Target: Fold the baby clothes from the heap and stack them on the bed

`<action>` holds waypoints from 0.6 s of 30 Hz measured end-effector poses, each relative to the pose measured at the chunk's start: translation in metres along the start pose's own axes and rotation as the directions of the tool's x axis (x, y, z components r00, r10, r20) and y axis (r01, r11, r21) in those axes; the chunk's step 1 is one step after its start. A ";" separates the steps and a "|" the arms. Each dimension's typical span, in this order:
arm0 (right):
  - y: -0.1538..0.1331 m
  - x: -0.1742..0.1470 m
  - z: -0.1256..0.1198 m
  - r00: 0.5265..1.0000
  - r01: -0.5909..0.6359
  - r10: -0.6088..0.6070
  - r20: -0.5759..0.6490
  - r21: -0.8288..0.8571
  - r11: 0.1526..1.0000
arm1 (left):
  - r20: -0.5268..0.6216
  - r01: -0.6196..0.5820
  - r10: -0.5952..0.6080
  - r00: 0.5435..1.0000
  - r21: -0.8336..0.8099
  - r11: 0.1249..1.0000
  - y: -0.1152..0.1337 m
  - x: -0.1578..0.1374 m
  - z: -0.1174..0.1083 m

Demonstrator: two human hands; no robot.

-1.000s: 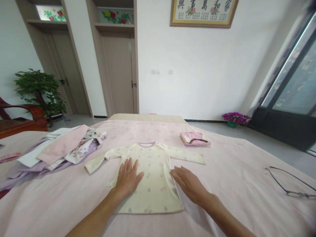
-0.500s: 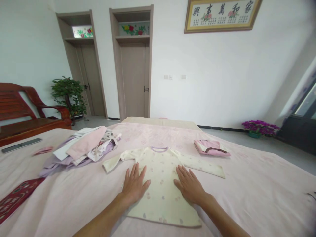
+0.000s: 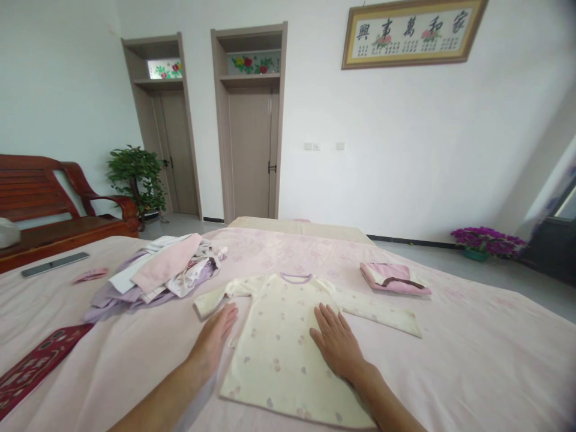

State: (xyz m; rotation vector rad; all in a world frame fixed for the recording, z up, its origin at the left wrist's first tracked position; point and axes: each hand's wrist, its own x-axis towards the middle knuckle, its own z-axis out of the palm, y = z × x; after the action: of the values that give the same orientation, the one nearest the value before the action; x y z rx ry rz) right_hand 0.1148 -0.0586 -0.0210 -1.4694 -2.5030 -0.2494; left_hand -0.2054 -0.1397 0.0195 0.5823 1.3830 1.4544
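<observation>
Shirt [image 3: 276,342] is laid out flat on the pink sheet [image 3: 490,366], neck end facing away, sleeves out to both sides; right hand [image 3: 337,343] is resting flat on its front, fingers a bit spread; left hand [image 3: 213,336] is just off the other edge, near the cuff [image 3: 204,307], fingers straight and pretty close together, can't tell if it's touching the sheet; messy clothes pile [image 3: 157,273] over to the left, phone [image 3: 54,264] beyond that; folded bundle [image 3: 392,279] sits near the right sleeve [image 3: 382,312]
</observation>
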 end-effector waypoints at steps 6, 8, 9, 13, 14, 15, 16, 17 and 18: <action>-0.001 0.003 -0.005 0.999 -0.034 0.032 0.043 0.038 0.999 | -0.124 0.276 -0.387 0.914 -0.510 0.815 0.027 0.032 -0.030; -0.002 0.003 -0.006 0.998 -0.043 0.040 0.049 0.055 0.998 | -0.170 0.224 -0.347 0.922 -0.497 0.838 0.029 0.050 -0.031; -0.002 0.003 -0.007 0.998 -0.046 0.043 0.050 0.063 0.997 | -0.188 0.201 -0.324 0.927 -0.481 0.853 0.030 0.059 -0.030; -0.001 0.002 -0.009 0.997 -0.052 0.048 0.052 0.086 0.995 | -0.264 0.033 -0.144 0.954 -0.385 0.922 0.041 0.090 -0.022; -0.001 0.002 -0.009 0.997 -0.054 0.050 0.054 0.090 0.994 | -0.286 -0.037 -0.067 0.956 -0.345 0.938 0.046 0.096 -0.021; -0.001 0.002 -0.009 0.997 -0.056 0.051 0.054 0.093 0.994 | -0.303 -0.113 0.019 0.953 -0.296 0.948 0.051 0.102 -0.020; -0.001 0.002 -0.009 0.997 -0.057 0.052 0.055 0.095 0.994 | -0.313 -0.189 0.109 0.943 -0.238 0.953 0.057 0.107 -0.021; -0.001 0.002 -0.009 0.997 -0.056 0.051 0.056 0.096 0.994 | -0.316 -0.254 0.191 0.929 -0.171 0.952 0.062 0.112 -0.022; -0.001 0.002 -0.009 0.997 -0.056 0.051 0.057 0.095 0.994 | -0.314 -0.304 0.261 0.913 -0.095 0.948 0.067 0.117 -0.024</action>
State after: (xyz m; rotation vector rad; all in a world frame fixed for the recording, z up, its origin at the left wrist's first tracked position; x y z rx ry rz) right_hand 0.1140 -0.0595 -0.0114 -1.5217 -2.4754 -0.0788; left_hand -0.2921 -0.0369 0.0435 0.5008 1.4518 1.9235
